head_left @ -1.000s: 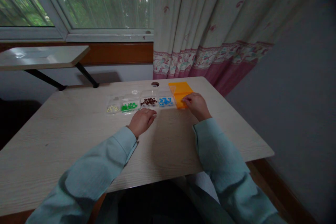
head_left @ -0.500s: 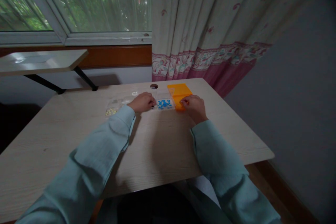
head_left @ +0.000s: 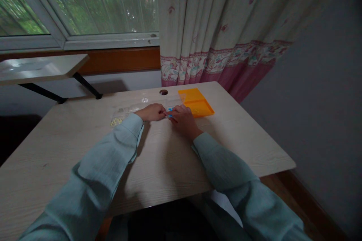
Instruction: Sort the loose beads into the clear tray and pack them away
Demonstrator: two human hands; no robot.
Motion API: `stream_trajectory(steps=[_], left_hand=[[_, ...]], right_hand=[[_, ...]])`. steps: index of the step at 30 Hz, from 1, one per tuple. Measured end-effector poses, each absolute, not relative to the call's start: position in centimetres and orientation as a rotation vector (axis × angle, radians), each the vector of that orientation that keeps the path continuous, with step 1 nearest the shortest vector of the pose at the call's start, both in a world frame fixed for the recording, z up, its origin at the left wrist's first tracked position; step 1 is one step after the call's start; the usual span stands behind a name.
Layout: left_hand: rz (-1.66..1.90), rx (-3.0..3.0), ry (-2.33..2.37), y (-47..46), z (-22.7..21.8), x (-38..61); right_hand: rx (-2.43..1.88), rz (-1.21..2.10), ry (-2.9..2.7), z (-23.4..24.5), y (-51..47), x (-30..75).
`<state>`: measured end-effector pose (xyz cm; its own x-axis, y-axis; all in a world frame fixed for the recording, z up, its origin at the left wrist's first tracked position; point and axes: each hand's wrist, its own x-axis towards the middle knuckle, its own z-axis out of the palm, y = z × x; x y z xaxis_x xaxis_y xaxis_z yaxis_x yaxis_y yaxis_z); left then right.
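Observation:
My left hand [head_left: 154,112] rests at the clear plastic boxes, its fingers pinched together; anything between them is too small to make out. Right beside it, my right hand [head_left: 182,119] reaches over the box of small blue pieces [head_left: 170,109], and its bent fingertips nearly meet those of the left. Most of the blue pieces are hidden under the right hand. An open orange case [head_left: 201,107] lies just right of my right hand, with a few tiny pieces inside. Small pale yellow pieces [head_left: 116,122] sit in a clear box left of my left wrist.
The wooden table [head_left: 175,173] has a round cable hole [head_left: 163,92] near its back edge. A raised shelf [head_left: 42,66] on black legs stands at the back left. Behind the table hang curtains [head_left: 195,26] beside a window.
My right hand has moved left from the orange case to the blue pieces, close to my left hand. The left hand has stayed at the boxes. The view has shifted slightly.

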<state>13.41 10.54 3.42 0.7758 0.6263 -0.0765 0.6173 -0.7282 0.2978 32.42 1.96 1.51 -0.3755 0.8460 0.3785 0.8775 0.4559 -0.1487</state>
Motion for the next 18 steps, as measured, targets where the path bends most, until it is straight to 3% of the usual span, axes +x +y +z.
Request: stream_trajectory(steps=[10,18], left_hand=[[0.052,2.723,0.799,10.64,3.1,12.93],[0.107,2.562,1.01,10.18,3.59,12.53]], right_hand=[[-1.412,-0.145,-2.307,0.74,2.3,32.2],[-1.426,-0.135,-2.319,0.96,2.22,32.22]])
